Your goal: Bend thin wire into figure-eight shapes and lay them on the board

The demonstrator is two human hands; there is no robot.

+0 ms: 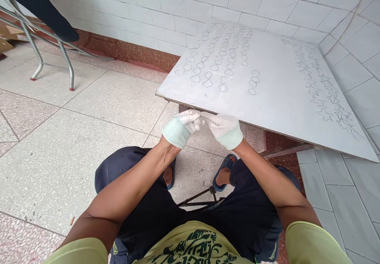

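My head-worn feed faces forward and down, near the left hand (pixel 184 126) and right hand (pixel 223 129); exact tilt I can't judge.

Bright, diffuse light fills the view, its source out of frame. The white tabletop (pixel 282 94) looks pale and slightly washed out, and the gloved left hand (pixel 181 129) and right hand (pixel 225 131) lose fabric detail in their brightest parts — the navy trousers (pixel 255 204) sink almost to black. Shadows stay soft. Wide-angle distortion slants the wall tiles (pixel 172 4) and stretches the lime sleeves (pixel 311 242) toward the corners; far wire outlines (pixel 342 115) turn faint.
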